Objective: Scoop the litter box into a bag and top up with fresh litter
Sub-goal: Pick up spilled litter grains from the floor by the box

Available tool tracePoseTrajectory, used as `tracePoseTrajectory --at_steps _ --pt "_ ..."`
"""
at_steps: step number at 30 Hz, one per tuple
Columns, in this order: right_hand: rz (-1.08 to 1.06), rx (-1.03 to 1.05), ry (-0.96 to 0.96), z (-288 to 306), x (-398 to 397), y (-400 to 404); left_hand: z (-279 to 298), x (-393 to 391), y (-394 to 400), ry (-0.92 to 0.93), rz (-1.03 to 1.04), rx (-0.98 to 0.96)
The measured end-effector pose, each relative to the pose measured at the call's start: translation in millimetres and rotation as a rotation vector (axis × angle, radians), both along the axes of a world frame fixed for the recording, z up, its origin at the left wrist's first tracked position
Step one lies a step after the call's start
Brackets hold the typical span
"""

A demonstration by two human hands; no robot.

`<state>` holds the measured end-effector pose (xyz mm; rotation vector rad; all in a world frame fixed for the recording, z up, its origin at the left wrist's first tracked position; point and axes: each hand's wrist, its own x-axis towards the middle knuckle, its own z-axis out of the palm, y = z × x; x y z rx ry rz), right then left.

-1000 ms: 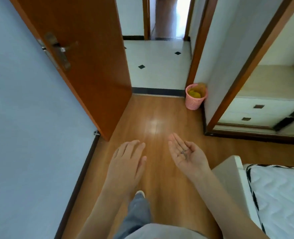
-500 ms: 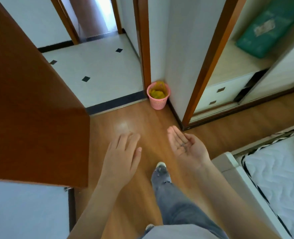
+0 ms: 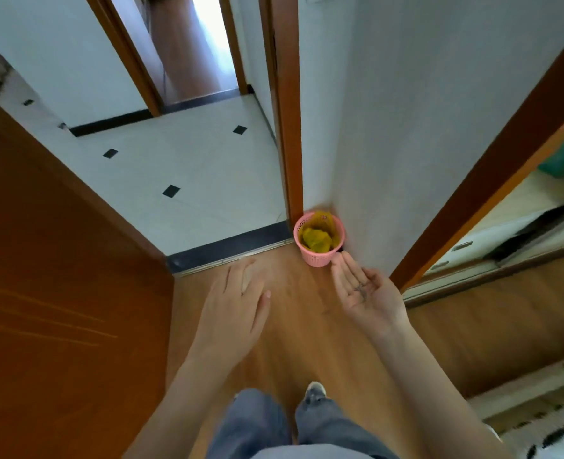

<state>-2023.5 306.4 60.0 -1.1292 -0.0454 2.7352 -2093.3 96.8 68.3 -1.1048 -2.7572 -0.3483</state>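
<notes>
Head view looks down on a person standing on a wooden floor point(image 3: 307, 326), both bare arms stretched forward. Take the pink waste basket point(image 3: 320, 238) as the landmark: it stands on the wood in the corner where a brown door frame point(image 3: 289, 127) meets a pale wall point(image 3: 423, 111), and it has a yellow liner bag point(image 3: 315, 238) bunched inside it.

Just below and to the right of the basket, the right hand point(image 3: 365, 293) is held palm up with its fingers straight and together; the fingertips reach almost to the basket's lower rim. A few small dark bits point(image 3: 360, 289) lie on the palm; what they are is too small to tell. Well below and to the left of the basket, the left hand point(image 3: 237, 303) hovers palm down over the floor, fingers relaxed and slightly spread, holding nothing.

Left of the basket, past a dark threshold strip point(image 3: 231, 248), a white tiled floor point(image 3: 191, 160) with small black diamonds runs off into a hallway. Further left again, an open brown door point(image 3: 59, 293) fills the lower left side. Right of the basket, beyond the wall, a second brown frame point(image 3: 492, 160) borders pale drawers point(image 3: 512, 226). Directly below the basket, at the bottom edge, are blue jean legs point(image 3: 274, 422) and one shoe toe point(image 3: 315, 390). No litter box shows here; the basket with its bag is the only task-related thing in sight
</notes>
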Motion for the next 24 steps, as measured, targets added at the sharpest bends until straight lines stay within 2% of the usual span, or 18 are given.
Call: tracePoseTrajectory --at_steps 8,13,16,19,24 --pt "-0.068 -0.001 -0.003 -38.3 -120.4 45.4 -33.2 -127.4 57.0 -0.047 -0.094 0.044" --pt "-0.162 -0.007 -0.06 -80.2 -207.1 70.3 -79.4 -229.9 86.5 -0.181 -0.211 -0.03" --pt "-0.24 -0.058 -0.1 -117.1 -256.2 89.4 -112.4 -293.3 107.9 -0.23 -0.343 -0.08" --pt "-0.268 -0.1 -0.074 -165.1 -298.9 114.7 -149.2 -347.4 139.6 -0.187 -0.478 -0.105" --pt "-0.165 -0.07 -0.082 -255.6 -348.1 152.5 -223.7 -409.0 197.4 -0.168 -0.625 -0.081"
